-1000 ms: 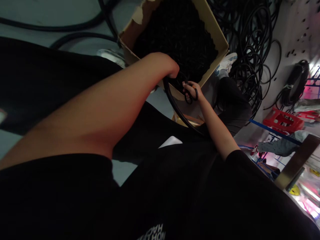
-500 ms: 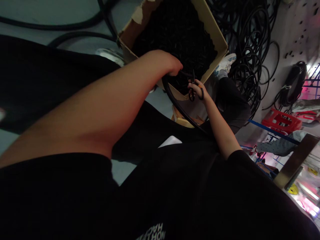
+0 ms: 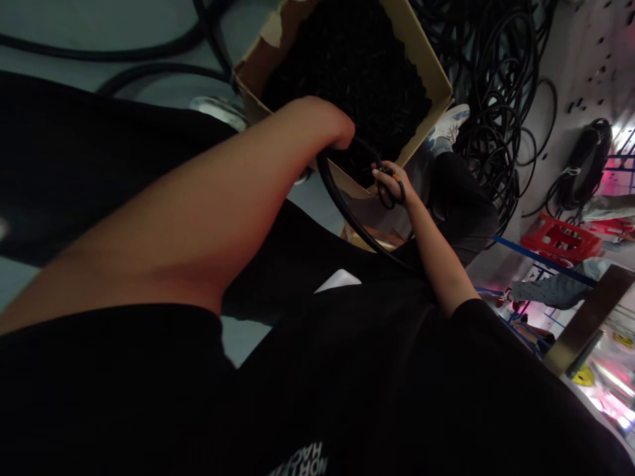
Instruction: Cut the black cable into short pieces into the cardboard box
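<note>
My left hand (image 3: 341,130) is bent down over the cardboard box (image 3: 430,73), closed round a black rubber hose (image 3: 347,215). Its fingertips are hidden behind the wrist. From this hand the hose curves down toward my lap, and a dark stretch of it reaches across to the right hand. My right hand (image 3: 397,180) grips a pair of scissors (image 3: 391,198) with black and orange handles. Their blades are at the dark stretch of hose; I cannot tell whether they are closed on it. Many short black pieces (image 3: 347,59) fill the box below.
Tangled black hose (image 3: 496,99) lies on the floor to the right, with a tied coil (image 3: 585,165) farther off. A red crate (image 3: 560,238) and a metal post (image 3: 590,324) stand right. A white object (image 3: 340,280) lies by my lap. Other people's legs show at far right.
The scissors have turned, their blades swinging from pointing upward to the dark stretch of hose. My left hand has shifted slightly left with the hose.
</note>
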Action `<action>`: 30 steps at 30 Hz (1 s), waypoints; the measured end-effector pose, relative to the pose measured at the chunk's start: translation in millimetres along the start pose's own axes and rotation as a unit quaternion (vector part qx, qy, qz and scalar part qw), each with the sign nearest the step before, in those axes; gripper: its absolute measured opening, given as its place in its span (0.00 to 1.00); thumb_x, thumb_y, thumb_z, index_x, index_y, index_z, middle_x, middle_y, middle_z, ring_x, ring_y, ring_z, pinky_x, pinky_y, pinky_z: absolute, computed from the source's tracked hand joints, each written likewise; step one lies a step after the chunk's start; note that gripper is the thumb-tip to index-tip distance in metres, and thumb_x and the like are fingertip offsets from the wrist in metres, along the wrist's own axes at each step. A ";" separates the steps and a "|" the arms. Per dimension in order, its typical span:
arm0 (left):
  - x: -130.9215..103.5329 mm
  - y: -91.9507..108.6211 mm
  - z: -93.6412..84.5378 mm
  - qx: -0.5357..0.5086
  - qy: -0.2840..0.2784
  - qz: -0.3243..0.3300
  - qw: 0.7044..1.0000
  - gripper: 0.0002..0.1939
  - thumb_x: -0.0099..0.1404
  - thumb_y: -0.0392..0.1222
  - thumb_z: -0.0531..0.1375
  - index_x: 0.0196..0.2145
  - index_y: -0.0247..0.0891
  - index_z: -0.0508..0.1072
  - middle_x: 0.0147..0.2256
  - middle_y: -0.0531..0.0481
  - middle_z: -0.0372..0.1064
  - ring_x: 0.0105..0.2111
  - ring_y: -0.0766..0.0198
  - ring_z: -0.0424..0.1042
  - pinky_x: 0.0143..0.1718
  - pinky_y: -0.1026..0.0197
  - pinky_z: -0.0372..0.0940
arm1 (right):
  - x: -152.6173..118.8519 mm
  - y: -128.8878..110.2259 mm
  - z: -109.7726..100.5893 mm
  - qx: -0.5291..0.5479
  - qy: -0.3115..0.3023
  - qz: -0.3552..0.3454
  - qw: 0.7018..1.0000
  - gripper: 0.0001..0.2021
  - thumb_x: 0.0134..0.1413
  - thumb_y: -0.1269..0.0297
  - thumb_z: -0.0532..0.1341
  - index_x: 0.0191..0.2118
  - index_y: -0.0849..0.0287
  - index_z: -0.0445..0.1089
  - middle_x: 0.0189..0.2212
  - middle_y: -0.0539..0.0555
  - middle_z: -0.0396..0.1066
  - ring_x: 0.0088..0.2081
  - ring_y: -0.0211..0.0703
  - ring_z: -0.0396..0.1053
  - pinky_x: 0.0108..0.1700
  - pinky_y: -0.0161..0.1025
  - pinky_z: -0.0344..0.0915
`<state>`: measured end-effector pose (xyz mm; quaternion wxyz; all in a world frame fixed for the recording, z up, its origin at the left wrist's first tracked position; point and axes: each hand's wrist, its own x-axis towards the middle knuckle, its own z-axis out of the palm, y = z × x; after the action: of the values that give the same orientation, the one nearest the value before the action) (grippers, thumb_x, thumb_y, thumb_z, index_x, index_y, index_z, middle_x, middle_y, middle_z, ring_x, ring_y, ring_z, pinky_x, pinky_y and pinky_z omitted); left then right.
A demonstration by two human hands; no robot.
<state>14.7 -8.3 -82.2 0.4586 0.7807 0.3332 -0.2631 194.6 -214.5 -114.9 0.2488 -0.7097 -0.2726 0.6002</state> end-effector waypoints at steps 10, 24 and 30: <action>-18.3 20.9 -15.8 0.099 -0.051 -0.047 0.993 0.38 0.78 0.46 0.65 0.81 0.31 0.79 0.77 0.32 0.78 0.76 0.33 0.75 0.80 0.30 0.66 | 3.1 0.5 -23.6 -0.036 -0.033 -0.011 0.999 0.21 0.68 0.52 0.80 0.54 0.55 0.75 0.30 0.44 0.73 0.28 0.39 0.68 0.31 0.35 0.66; -30.5 41.9 -20.6 0.018 0.028 -0.030 0.999 0.45 0.89 0.60 0.55 0.90 0.28 0.62 0.83 0.29 0.70 0.76 0.34 0.73 0.80 0.31 0.65 | -16.4 -27.7 -17.0 0.034 0.051 -0.039 0.997 0.28 0.76 0.41 0.77 0.67 0.50 0.73 0.54 0.57 0.82 0.51 0.47 0.83 0.48 0.40 0.85; -37.6 52.9 -19.1 0.068 0.010 0.030 0.997 0.36 0.91 0.50 0.51 0.87 0.32 0.67 0.80 0.35 0.76 0.70 0.42 0.77 0.74 0.41 0.70 | -12.7 -39.5 -45.2 -0.042 0.065 -0.097 0.992 0.22 0.82 0.46 0.74 0.65 0.56 0.76 0.58 0.60 0.83 0.51 0.44 0.83 0.52 0.38 0.82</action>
<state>33.0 -20.7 -18.3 0.4086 0.8223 0.2953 -0.2638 234.1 -195.6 -71.9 0.2930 -0.7271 -0.3479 0.5141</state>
